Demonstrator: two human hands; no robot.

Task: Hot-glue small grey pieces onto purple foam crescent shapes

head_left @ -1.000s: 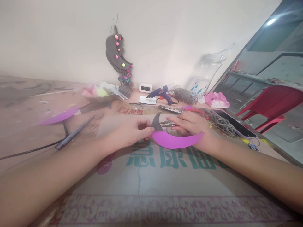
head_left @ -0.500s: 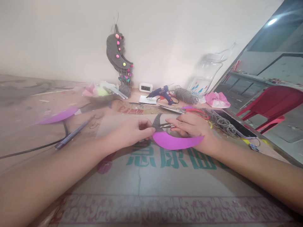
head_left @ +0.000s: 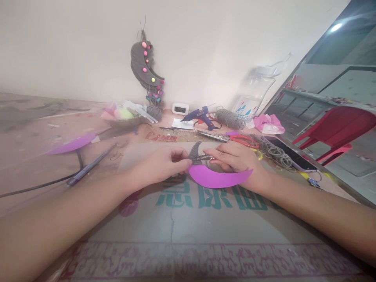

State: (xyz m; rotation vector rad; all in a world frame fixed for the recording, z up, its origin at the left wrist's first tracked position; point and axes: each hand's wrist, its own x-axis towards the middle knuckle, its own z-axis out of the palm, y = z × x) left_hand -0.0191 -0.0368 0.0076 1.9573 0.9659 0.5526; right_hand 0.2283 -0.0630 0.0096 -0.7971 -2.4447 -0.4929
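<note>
My left hand (head_left: 173, 162) pinches the grey yarn-wrapped end (head_left: 196, 152) of a purple crescent cutout (head_left: 220, 178) between thumb and fingers. The bare purple part curves rightward, its far tip overlapping my right wrist. My right hand (head_left: 235, 156) is closed on a slim two-pronged metal tool (head_left: 202, 157), whose points reach the wrapped yarn near my left thumb. Whether these are tweezers or small scissors I cannot tell.
Behind my hands lie red-handled scissors (head_left: 214, 136), a blue glue gun (head_left: 199, 116) and grey yarn (head_left: 230, 117). A phone (head_left: 289, 152) lies right, a pen (head_left: 91, 164) and another purple cutout (head_left: 73, 144) left. A decorated grey crescent (head_left: 139, 58) hangs on the wall.
The tool in my right hand has shifted slightly left, its points closer to my left thumb. The purple crescent has tipped a little; my left hand keeps its grip.
</note>
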